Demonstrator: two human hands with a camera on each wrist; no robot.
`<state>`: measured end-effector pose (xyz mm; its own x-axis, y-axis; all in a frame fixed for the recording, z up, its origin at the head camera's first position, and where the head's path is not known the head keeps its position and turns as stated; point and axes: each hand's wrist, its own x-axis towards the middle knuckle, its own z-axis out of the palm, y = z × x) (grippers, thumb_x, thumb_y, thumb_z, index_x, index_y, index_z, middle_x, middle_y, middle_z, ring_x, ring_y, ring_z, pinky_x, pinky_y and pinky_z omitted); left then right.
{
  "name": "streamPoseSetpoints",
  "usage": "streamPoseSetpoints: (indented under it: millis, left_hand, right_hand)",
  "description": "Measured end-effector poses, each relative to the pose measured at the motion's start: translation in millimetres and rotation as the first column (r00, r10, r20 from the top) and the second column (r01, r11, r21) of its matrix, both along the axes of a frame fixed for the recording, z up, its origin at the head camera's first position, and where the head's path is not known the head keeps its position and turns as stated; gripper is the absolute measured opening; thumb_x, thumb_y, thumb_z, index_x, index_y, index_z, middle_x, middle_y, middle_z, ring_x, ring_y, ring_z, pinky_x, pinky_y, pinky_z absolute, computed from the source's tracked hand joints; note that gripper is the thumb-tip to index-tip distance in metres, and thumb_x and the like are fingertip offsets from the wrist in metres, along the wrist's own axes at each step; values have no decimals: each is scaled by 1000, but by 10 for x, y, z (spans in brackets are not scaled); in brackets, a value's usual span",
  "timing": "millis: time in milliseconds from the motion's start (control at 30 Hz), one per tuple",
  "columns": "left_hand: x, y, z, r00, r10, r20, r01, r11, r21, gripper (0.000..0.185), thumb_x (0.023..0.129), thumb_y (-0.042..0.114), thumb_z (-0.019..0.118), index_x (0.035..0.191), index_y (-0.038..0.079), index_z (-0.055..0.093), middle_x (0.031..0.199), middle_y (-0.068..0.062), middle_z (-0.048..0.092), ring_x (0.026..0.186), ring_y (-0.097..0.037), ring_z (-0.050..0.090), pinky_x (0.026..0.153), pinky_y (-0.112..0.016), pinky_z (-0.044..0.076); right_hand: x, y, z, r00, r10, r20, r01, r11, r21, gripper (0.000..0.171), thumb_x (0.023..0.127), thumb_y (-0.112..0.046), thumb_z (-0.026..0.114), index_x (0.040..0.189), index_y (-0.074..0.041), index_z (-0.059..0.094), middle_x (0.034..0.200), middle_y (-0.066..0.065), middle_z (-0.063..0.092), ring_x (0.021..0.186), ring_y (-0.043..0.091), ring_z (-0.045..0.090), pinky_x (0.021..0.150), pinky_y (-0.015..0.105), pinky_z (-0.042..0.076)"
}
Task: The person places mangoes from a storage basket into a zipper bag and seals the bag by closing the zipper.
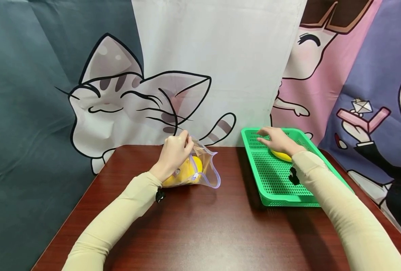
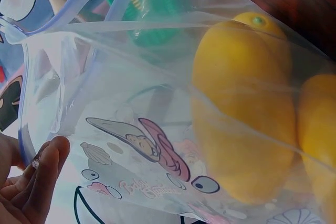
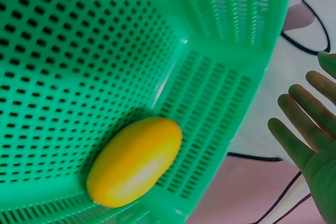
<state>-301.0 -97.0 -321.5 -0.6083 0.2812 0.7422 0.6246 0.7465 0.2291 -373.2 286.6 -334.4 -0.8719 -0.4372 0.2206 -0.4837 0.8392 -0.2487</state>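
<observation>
My left hand (image 1: pixel 174 153) pinches the upper edge of a clear plastic zip bag (image 1: pixel 215 174) with lilac trim and printed cartoon shells. Inside the bag lie several yellow mangoes (image 2: pixel 244 114), seen through its side in the left wrist view; one end shows a small green spot. The bag's mouth faces right and gapes somewhat. Above the green basket (image 1: pixel 263 196) hovers my right hand (image 1: pixel 277 139), its fingers spread and nothing in them. One yellow mango (image 3: pixel 135 162) lies in the basket's corner, below the right hand and apart from it.
The basket, with slotted walls and floor, stands at the right of a dark red-brown table (image 1: pixel 200 233). Behind the table hangs a cartoon-printed cloth (image 1: pixel 221 45). The bag rests on the table left of the basket.
</observation>
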Motion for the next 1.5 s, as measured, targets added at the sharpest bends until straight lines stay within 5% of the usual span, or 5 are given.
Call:
streamPoseSetpoints:
  millis: [633,1167,1500]
  left_hand:
    - [2,3,3,999,-12,-31,12,1000,-3,18,89,7,51,72,7,49,48,0,42,37,-10,39,39,-19,29]
    - [3,-4,10,1000,3,-8,-3,1000,-11,18,89,8,50,72,7,49,48,1,42,38,-11,40,39,-20,29]
    - [5,1,3,1000,-3,-18,3,1000,-11,18,89,6,50,71,7,49,48,1,40,38,-10,38,38,-20,28]
  right_hand:
    - [-56,317,-206,983,-124,135,116,991,70,49,98,-26,48,135,7,43,135,30,47,125,46,42,104,58,32]
    - [-69,632,-395,947,-245,207,222,967,125,53,97,-24,47,129,17,39,118,38,50,106,50,51,87,58,42]
    - [-31,726,-395,914,-297,275,257,951,173,55,99,-23,44,131,19,33,120,41,46,107,52,49,86,57,43]
